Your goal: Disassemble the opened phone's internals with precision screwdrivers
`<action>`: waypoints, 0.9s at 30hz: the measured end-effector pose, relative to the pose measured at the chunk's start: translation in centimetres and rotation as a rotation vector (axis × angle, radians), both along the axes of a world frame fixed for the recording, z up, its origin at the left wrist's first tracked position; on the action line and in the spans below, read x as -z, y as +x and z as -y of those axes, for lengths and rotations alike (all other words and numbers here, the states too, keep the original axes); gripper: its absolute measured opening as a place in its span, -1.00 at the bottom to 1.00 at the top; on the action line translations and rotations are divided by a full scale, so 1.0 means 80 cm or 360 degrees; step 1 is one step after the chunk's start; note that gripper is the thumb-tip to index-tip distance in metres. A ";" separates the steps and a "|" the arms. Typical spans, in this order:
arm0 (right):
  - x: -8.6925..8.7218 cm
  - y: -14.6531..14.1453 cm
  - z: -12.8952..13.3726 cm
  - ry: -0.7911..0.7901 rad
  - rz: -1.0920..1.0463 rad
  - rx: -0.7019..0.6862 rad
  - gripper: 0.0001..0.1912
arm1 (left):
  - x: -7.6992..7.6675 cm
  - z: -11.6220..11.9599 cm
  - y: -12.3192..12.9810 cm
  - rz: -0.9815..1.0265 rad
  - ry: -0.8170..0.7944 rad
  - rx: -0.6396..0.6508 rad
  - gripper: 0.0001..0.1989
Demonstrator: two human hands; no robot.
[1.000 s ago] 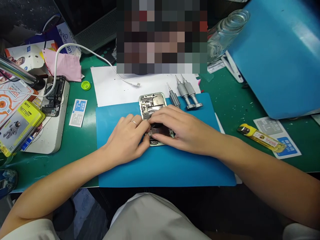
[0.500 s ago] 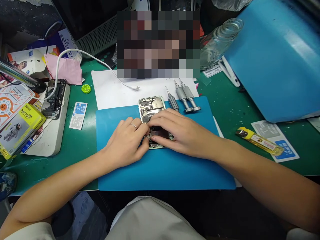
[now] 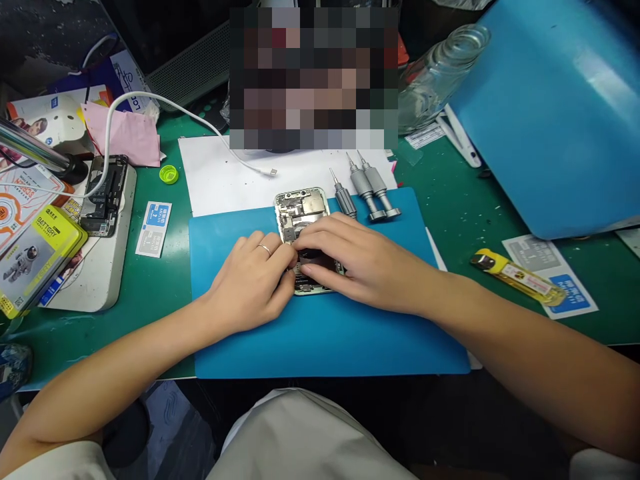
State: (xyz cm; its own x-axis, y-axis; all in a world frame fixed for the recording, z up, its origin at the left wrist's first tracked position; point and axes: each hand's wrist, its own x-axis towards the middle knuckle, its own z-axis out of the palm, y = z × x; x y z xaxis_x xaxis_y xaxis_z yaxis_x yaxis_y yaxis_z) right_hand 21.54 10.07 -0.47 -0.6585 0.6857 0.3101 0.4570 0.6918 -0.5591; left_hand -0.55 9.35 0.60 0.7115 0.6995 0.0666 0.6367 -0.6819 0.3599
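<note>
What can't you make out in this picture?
All in the head view:
Lower middle of the opened phone: behind the right hand.
Whether the left hand grips anything small: fingers hide it.
Print on the lighter: too small.
Metal pole: cut off by the left edge.
Top centre: covered by pixelated block.

Soft, moderately dim light, with pale glare on the blue sheet (image 3: pixel 545 127) (upper right), dark lower corners.
</note>
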 end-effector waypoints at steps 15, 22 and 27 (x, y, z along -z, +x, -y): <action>0.002 0.002 0.000 -0.0016 -0.0037 0.0028 -0.79 | -0.001 -0.002 0.001 -0.0025 -0.0044 0.0006 -0.80; -0.009 0.008 -0.001 0.0174 -0.0117 0.0065 -0.74 | -0.004 0.000 0.000 -0.0034 -0.0035 -0.0022 -0.81; -0.028 0.044 -0.017 0.0518 -0.0029 0.0512 -0.78 | -0.003 0.001 -0.003 0.0029 -0.0013 -0.0002 -0.82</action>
